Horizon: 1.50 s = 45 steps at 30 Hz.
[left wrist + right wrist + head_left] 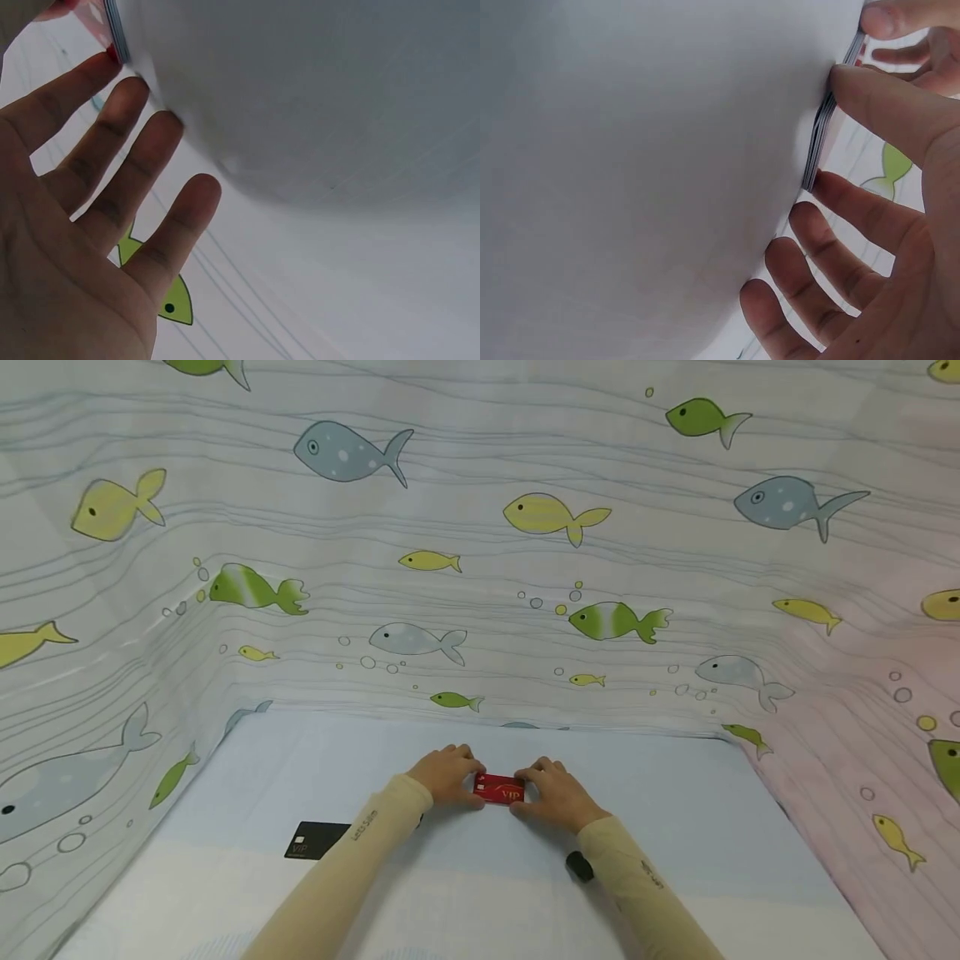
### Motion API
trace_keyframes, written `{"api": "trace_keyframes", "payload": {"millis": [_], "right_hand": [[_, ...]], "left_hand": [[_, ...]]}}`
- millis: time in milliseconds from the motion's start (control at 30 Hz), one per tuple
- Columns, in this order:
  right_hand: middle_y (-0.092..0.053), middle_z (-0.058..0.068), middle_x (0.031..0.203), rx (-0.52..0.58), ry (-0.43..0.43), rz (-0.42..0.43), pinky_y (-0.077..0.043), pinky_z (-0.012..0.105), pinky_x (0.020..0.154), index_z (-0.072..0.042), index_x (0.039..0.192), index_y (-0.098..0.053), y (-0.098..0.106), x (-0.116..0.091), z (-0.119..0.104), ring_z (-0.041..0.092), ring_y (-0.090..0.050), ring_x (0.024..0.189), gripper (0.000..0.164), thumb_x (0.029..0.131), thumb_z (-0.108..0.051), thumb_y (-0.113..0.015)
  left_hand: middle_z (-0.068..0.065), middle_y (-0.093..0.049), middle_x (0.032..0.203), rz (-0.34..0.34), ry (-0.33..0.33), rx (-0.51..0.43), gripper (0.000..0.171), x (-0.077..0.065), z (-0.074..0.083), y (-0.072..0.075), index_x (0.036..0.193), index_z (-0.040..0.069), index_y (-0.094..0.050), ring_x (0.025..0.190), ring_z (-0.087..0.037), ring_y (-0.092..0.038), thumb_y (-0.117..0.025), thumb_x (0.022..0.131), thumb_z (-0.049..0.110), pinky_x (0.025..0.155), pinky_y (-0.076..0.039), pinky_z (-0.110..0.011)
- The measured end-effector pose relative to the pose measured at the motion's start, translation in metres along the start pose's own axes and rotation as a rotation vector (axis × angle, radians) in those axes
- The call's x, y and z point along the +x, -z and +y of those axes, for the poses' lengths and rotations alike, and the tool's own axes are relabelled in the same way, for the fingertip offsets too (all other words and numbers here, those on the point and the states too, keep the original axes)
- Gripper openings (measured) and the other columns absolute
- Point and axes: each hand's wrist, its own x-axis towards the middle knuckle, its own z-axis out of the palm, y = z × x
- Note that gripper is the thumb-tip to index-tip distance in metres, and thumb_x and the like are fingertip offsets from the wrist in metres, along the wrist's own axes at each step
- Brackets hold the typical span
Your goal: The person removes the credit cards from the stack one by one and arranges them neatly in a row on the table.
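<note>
A small stack of cards (498, 788), topped by a red card marked VIP, lies flat on the table between both hands. My left hand (447, 777) holds its left end, forefinger at the far corner and thumb at the near one. At the right end, my right hand (558, 797) grips the corners the same way. Several layered edges of the stack (820, 139) show in the right wrist view, between thumb and forefinger. The left wrist view catches just a corner of the stack (116, 34); the other fingers of the left hand (82, 217) are spread beside it.
A black VIP card (315, 841) lies to the left, partly covered by the left forearm. The pale blue and white table surface (652, 793) is enclosed by fish-patterned curtain walls (480, 593) at the back and sides.
</note>
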Motion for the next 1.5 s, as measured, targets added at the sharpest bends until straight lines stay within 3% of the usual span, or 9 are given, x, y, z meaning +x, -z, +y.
{"api": "trace_keyframes", "payload": {"millis": [900,1167,1500], "right_hand": [[-0.06,0.002,0.122,0.063,-0.066,-0.027,-0.049,0.046,0.101,-0.019,0.131,-0.067,0.005,-0.001,-0.001,0.022,-0.053,0.112,0.056,0.083,-0.043,-0.083],[-0.058,0.001,0.125,0.075,-0.038,-0.019,-0.048,0.045,0.102,-0.019,0.131,-0.066,0.01,-0.005,-0.001,0.021,-0.051,0.115,0.056,0.084,-0.043,-0.083],[-0.059,-0.003,0.122,0.071,0.02,0.005,-0.049,0.044,0.101,-0.019,0.13,-0.067,0.01,-0.008,-0.009,0.018,-0.051,0.115,0.056,0.083,-0.044,-0.083]], "left_hand": [[-0.002,-0.06,0.122,-0.033,0.01,-0.049,0.055,-0.002,0.005,0.009,0.127,0.021,-0.069,0.107,-0.02,-0.057,-0.08,0.083,0.052,0.096,-0.051,-0.04],[-0.003,-0.06,0.124,0.01,-0.027,0.002,0.056,-0.004,0.005,0.013,0.126,0.02,-0.069,0.109,-0.02,-0.057,-0.079,0.083,0.054,0.1,-0.049,-0.04],[0.003,-0.063,0.11,0.021,-0.076,-0.057,0.053,-0.019,0.002,0.017,0.125,0.015,-0.068,0.095,-0.015,-0.058,-0.08,0.084,0.048,0.09,-0.053,-0.037]]}}
